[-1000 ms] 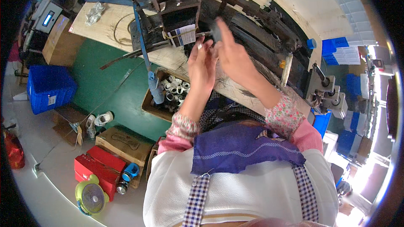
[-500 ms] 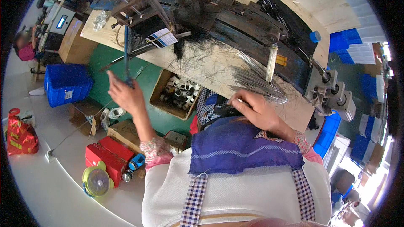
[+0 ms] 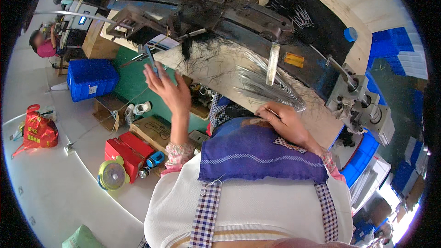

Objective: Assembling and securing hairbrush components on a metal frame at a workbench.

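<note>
Silvery, thin metal strips lie fanned in a bundle on the pale wooden worktop, spreading from the near edge up toward the long dark machine that crosses the worktop. Right hand rests at the near end of the bundle, at the worktop's edge, fingers curled and pinching the gathered ends of the strips. One flat pale bar stands across the bundle, just below the machine.

Left hand is raised off the left corner of the worktop, palm open, fingers spread and loose; fingertips lie against a thin blue-grey lever that hangs from the machine's left end. Whether the hand presses it, cannot tell; it is not closed round it.

Dark fibre tuft hangs from the machine's underside, between the two hands. Loose dark strands are scattered over the worktop around the bundle.

Surroundings: green panel below the worktop; open box of small pale cylinders, partly hidden behind the left forearm. On the floor to the left: blue crate, red toolbox, round yellow-green fan, red bag. A second person sits far left, well apart. Grey motor unit at the machine's right end
</note>
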`<state>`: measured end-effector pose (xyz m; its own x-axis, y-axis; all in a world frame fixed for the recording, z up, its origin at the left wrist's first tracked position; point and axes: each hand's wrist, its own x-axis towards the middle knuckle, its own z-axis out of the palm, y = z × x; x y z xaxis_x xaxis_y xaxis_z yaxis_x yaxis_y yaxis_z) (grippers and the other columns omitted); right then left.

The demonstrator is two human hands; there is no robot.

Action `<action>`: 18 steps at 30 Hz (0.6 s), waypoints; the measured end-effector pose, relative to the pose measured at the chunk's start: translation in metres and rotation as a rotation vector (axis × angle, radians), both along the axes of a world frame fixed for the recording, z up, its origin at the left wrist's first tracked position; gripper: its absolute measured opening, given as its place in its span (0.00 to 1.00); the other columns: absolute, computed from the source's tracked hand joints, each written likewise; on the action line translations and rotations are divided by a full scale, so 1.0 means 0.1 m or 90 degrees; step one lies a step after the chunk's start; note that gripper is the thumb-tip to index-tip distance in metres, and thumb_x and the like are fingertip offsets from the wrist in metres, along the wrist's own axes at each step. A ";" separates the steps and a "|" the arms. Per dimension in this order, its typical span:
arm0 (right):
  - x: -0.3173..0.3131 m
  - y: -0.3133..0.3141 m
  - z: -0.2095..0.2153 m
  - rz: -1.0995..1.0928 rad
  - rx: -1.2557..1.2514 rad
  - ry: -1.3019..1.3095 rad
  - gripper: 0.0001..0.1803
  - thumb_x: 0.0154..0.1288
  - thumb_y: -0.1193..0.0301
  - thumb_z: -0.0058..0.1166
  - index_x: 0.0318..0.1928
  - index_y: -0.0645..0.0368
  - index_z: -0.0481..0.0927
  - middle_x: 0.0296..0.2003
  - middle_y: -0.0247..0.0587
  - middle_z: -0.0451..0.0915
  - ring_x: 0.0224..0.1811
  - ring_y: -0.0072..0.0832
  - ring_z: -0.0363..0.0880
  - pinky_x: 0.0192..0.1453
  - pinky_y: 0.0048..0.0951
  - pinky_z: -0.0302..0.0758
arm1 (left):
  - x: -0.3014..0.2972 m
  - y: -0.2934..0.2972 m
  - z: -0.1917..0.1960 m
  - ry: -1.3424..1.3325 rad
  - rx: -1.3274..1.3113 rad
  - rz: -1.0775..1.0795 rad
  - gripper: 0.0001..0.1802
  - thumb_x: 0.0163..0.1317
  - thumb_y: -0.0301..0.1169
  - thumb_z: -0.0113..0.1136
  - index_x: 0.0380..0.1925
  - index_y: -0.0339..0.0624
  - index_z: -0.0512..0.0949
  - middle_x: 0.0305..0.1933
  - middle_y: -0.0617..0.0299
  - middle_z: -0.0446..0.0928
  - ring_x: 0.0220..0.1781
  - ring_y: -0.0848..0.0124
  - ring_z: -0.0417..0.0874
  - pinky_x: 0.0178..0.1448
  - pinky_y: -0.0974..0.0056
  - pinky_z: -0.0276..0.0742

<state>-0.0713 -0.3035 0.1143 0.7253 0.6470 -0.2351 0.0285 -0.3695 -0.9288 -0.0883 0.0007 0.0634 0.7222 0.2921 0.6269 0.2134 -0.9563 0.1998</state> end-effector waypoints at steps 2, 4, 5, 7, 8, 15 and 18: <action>0.05 -0.16 0.06 -0.016 -0.003 -0.041 0.13 0.67 0.65 0.49 0.40 0.63 0.79 0.34 0.47 0.80 0.38 0.37 0.80 0.45 0.33 0.75 | 0.01 -0.51 0.25 -0.017 -0.067 -0.146 0.23 0.57 0.24 0.58 0.54 0.33 0.70 0.60 0.46 0.67 0.63 0.50 0.65 0.66 0.52 0.59; 0.13 -0.39 0.35 -0.119 -0.067 -0.186 0.09 0.65 0.71 0.50 0.41 0.62 0.79 0.36 0.47 0.79 0.39 0.37 0.79 0.47 0.33 0.75 | 0.10 -0.92 0.37 0.105 -0.448 -0.308 0.20 0.58 0.23 0.57 0.52 0.33 0.70 0.50 0.52 0.76 0.50 0.62 0.77 0.57 0.61 0.70; 0.22 -0.48 0.45 -0.161 -0.074 -0.269 0.08 0.64 0.74 0.50 0.41 0.62 0.79 0.36 0.46 0.79 0.40 0.38 0.79 0.46 0.32 0.75 | 0.23 -1.06 0.41 0.182 -0.631 -0.381 0.20 0.60 0.24 0.57 0.53 0.33 0.68 0.51 0.53 0.75 0.50 0.67 0.77 0.57 0.65 0.71; 0.41 -0.63 0.65 -0.233 -0.122 -0.417 0.08 0.62 0.78 0.50 0.42 0.62 0.78 0.37 0.45 0.78 0.40 0.40 0.78 0.46 0.33 0.75 | 0.45 -1.25 0.33 0.283 -0.889 -0.444 0.17 0.67 0.33 0.54 0.51 0.34 0.69 0.46 0.56 0.77 0.43 0.72 0.78 0.47 0.67 0.74; 0.51 -0.66 0.70 -0.260 -0.160 -0.482 0.09 0.61 0.79 0.50 0.43 0.62 0.78 0.38 0.45 0.77 0.40 0.42 0.78 0.45 0.33 0.75 | 0.53 -1.32 0.32 0.279 -0.888 -0.444 0.17 0.67 0.33 0.54 0.51 0.34 0.69 0.46 0.56 0.77 0.43 0.72 0.78 0.47 0.67 0.74; 0.82 -0.59 0.50 -0.231 -0.286 -0.639 0.13 0.59 0.78 0.52 0.46 0.60 0.77 0.42 0.43 0.74 0.39 0.42 0.79 0.38 0.37 0.76 | 0.62 -1.82 0.77 0.354 -1.758 -0.339 0.15 0.68 0.40 0.50 0.24 0.50 0.63 0.17 0.76 0.51 0.15 0.82 0.52 0.18 0.74 0.51; 0.81 -0.56 0.53 -0.221 -0.324 -0.637 0.13 0.58 0.78 0.52 0.45 0.59 0.78 0.41 0.41 0.75 0.39 0.40 0.79 0.38 0.36 0.77 | 0.69 -1.67 1.08 0.307 -1.984 -0.507 0.14 0.68 0.44 0.49 0.32 0.45 0.72 0.17 0.75 0.59 0.15 0.81 0.58 0.16 0.75 0.58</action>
<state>0.0101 -0.3598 0.1672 0.8528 0.3734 0.3650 0.4858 -0.8237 -0.2925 -0.0192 -0.1664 0.1717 0.7967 -0.5743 -0.1882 0.5653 0.8183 -0.1038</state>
